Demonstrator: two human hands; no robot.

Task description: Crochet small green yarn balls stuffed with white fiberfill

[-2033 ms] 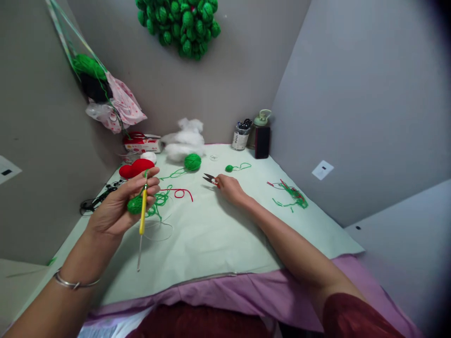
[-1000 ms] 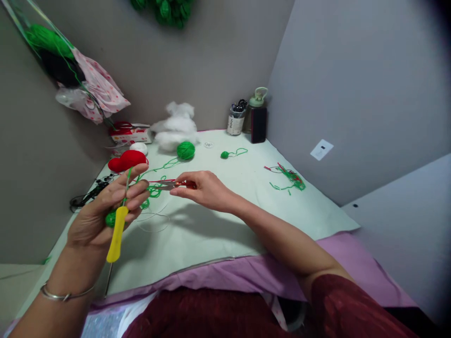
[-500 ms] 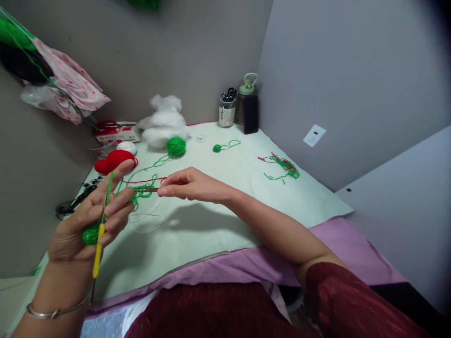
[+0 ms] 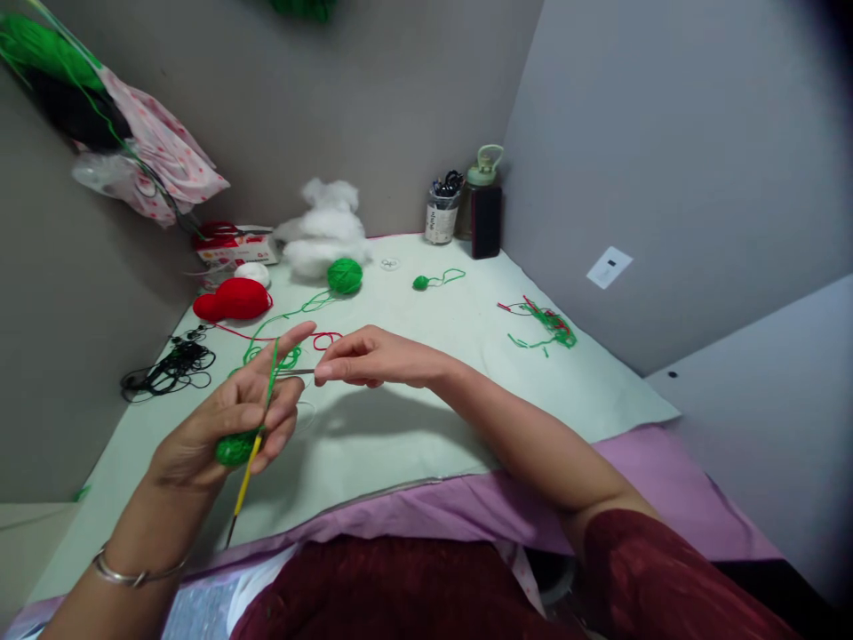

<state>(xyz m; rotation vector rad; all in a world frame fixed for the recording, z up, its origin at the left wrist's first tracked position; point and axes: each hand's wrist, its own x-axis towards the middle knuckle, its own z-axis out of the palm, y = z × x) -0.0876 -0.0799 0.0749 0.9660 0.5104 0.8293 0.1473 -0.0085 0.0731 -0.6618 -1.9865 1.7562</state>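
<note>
My left hand (image 4: 233,413) is closed around a small green crocheted piece (image 4: 235,449) and a crochet hook with a yellow handle (image 4: 248,473), which points down toward the table's front edge. Green yarn (image 4: 273,382) runs up over its raised index finger. My right hand (image 4: 363,357) pinches a thin dark metal tool (image 4: 298,371) whose far end reaches the left fingers. Behind the hands, loose green yarn (image 4: 290,357) and a red strand (image 4: 326,340) lie on the pale table cover.
A green yarn ball (image 4: 345,276), white stuffing (image 4: 326,231) and red yarn (image 4: 235,300) lie at the back left. Black cord (image 4: 174,366) is at left. A pen jar (image 4: 441,218) and bottle (image 4: 481,173) stand behind; yarn scraps (image 4: 550,326) lie right.
My left hand has moved right, closer to my right hand, with the green piece and yellow hook. The whole view has shifted slightly.
</note>
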